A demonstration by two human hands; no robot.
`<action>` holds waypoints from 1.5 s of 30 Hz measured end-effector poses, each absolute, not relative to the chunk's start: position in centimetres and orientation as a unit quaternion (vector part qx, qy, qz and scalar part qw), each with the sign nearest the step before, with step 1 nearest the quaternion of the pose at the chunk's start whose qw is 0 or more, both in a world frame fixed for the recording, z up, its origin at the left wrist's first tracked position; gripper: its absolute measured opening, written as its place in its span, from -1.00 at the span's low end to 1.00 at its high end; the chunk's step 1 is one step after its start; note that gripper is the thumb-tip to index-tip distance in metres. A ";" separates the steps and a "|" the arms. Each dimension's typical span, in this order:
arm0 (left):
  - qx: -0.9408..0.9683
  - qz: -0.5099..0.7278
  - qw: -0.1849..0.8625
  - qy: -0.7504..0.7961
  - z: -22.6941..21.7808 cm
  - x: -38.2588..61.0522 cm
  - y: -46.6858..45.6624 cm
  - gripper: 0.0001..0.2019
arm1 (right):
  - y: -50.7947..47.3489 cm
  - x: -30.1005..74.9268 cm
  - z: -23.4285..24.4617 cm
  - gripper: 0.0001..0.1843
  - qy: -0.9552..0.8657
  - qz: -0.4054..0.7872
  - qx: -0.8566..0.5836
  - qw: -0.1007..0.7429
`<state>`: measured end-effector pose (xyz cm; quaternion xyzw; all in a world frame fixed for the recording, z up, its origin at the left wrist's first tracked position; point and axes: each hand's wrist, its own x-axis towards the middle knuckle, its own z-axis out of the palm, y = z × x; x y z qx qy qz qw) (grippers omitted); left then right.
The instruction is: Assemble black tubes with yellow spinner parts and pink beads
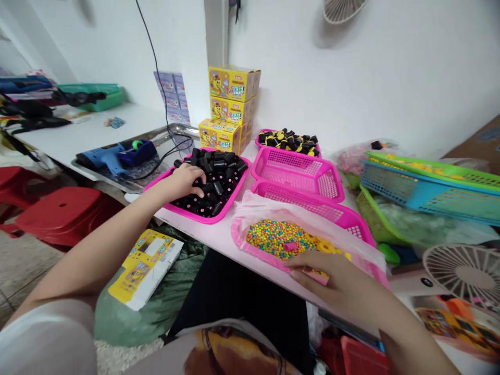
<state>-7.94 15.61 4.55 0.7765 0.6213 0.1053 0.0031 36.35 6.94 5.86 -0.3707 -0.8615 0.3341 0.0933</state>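
Right hand (338, 273) at film-draped pink plastic tray (236, 237) of tiny multicoloured balls (269, 234), can't tell if pinching anything; farther, left hand (186, 179), fingers spread, over small black cylinders (217, 187) in magenta plastic basket (213, 221). Looks like picking step; next move calls for pinching one cylinder

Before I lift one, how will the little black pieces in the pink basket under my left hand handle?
The black pieces look like short cylinders, so one may roll on its side. Their smooth-looking sides could feel slippery. They lie loosely heaped by your left hand, so lifting one might shift its neighbours.
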 end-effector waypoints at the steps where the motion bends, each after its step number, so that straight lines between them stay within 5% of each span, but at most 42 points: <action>1: 0.783 0.116 0.003 0.611 4.7 -8.2 15.6 -0.65 | 6.8 36.6 5.6 -0.68 -0.859 0.339 -0.371 0.097; 6: 0.808 0.171 -0.005 0.564 6.3 -9.2 14.9 -0.59 | 6.7 38.0 5.4 -0.65 -0.849 0.346 -0.386 0.106; 11: 0.876 0.095 0.099 0.463 8.0 -7.9 15.3 -0.70 | 7.1 38.4 5.5 -0.61 -0.846 0.328 -0.410 0.090; 20: 0.864 0.167 0.056 0.472 12.0 -6.8 14.6 -0.31 | 7.2 38.6 5.0 -0.67 -0.835 0.362 -0.394 0.128; 23: 0.833 0.283 0.027 0.475 11.3 -1.8 11.6 -0.53 | 6.7 36.4 3.7 -0.64 -0.788 0.408 -0.393 0.241; 26: 0.832 0.312 0.137 0.439 8.4 4.9 7.9 -0.73 | 5.5 32.3 1.6 -0.45 -0.712 0.449 -0.357 0.405; 30: 0.809 0.334 0.255 0.410 4.6 10.3 4.6 -0.89 | 4.0 28.5 -0.8 -0.49 -0.693 0.419 -0.337 0.481; 36: 0.763 0.486 0.167 0.391 2.5 11.2 3.2 -0.49 | 3.9 29.3 -0.8 -0.60 -0.625 0.449 -0.316 0.555; 41: 0.754 0.445 0.280 0.393 1.8 12.3 4.3 -0.40 | 3.8 29.8 -1.0 -0.60 -0.646 0.430 -0.327 0.539; 45: 0.751 0.406 0.347 0.388 1.5 12.9 5.5 -0.35 | 3.4 30.4 -1.8 -0.23 -0.679 0.434 -0.383 0.451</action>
